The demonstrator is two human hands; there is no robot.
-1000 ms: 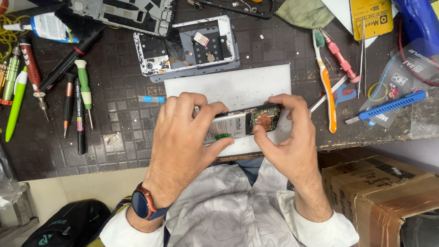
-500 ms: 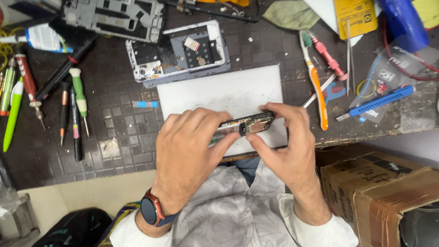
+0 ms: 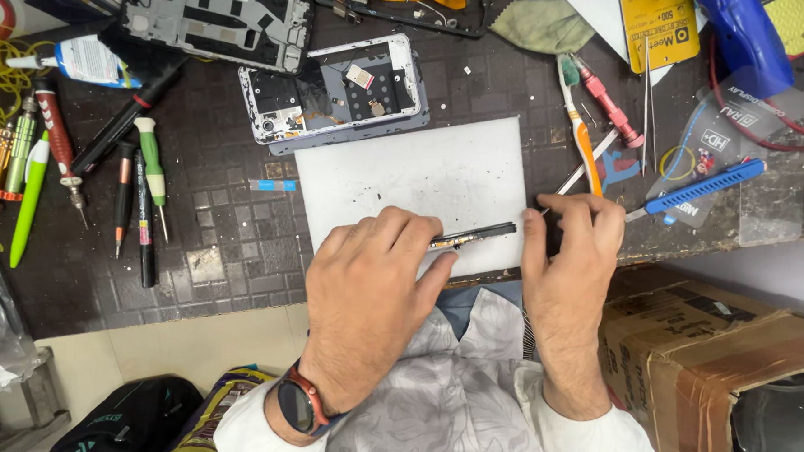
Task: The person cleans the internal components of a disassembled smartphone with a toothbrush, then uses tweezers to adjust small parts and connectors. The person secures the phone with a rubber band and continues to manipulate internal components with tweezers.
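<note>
The left hand and the right hand hold together a thin phone part, which is turned on its edge, so only the dark narrow side is seen. The grip of the left hand is closed on the left end of the part, with the fingers curled over it. The right hand is closed at the right end, with the fingertips bent down; if they pinch also a thin tool there, I cannot tell. The part stays just above the lower edge of a white mat that lies on the dark table, near to the body of the person. Behind the mat lies an opened phone frame with its inside visible. At the left are several screwdrivers in a row. At the right of the mat lies an orange toothbrush, and further right a blue tool
</note>
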